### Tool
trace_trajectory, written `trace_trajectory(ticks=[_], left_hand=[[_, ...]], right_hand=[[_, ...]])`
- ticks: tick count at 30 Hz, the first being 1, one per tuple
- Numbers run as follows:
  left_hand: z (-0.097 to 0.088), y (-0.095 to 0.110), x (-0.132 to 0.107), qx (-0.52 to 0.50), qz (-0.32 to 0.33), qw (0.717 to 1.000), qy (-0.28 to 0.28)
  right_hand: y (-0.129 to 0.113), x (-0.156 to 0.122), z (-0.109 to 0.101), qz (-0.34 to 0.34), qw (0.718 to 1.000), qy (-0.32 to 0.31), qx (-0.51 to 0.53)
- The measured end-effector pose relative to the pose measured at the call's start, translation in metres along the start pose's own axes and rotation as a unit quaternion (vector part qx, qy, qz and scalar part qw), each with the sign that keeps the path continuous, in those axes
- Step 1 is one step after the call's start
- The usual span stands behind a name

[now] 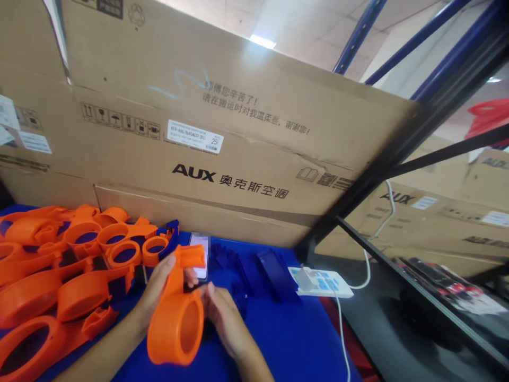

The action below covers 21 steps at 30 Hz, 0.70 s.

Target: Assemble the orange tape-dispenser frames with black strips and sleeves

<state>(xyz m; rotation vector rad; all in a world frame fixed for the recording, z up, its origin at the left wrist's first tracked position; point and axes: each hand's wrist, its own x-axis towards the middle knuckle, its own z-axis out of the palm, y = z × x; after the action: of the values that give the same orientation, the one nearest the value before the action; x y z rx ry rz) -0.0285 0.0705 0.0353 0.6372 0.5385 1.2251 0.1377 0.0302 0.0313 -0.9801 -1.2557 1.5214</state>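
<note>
Over the middle of the flat blue desk, seen from the head, is an orange piece that looks like smooth, shiny plastic. It has a big round ring at the bottom, a flat neck, and a short tube across the top. The left hand is wrapped around the neck, just under the tube. The right hand is bent, with its fingertips close to the side of the ring; I cannot tell if it pinches anything.

Near the left side of the desk lie lots of orange rings, round and hollow, with arms sticking out. Close to the back edge is a flat phone, partly behind the tube. To its right are thin, dark blue pieces. A white power strip sits at the back right corner. Along the back edge stands a big brown cardboard box.
</note>
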Motion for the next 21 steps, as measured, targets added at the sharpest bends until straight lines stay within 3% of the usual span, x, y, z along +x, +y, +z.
trace_trajectory(ticks=[2,5,7,10,15,21], left_hand=[[-0.008,0.014,0.007,-0.030,-0.009,0.999,0.033],[-0.018,0.029,0.015,-0.066,-0.044,0.997,0.013],[-0.021,0.031,0.016,-0.067,-0.059,0.996,-0.002],[-0.019,0.025,0.014,-0.039,-0.047,0.998,0.011],[-0.013,0.017,0.010,-0.020,0.010,0.999,0.034],[-0.019,0.022,0.011,-0.038,-0.019,0.999,0.035]], right_hand=[[-0.006,0.001,-0.005,-0.071,0.978,0.014,-0.198],[-0.008,0.000,-0.008,-0.152,0.882,-0.037,-0.444],[-0.006,-0.002,-0.006,-0.166,0.830,-0.109,-0.521],[0.001,-0.004,-0.001,-0.172,0.783,-0.161,-0.575],[0.009,-0.001,0.003,-0.208,0.748,-0.155,-0.612],[0.009,-0.001,0.004,-0.212,0.758,-0.146,-0.599]])
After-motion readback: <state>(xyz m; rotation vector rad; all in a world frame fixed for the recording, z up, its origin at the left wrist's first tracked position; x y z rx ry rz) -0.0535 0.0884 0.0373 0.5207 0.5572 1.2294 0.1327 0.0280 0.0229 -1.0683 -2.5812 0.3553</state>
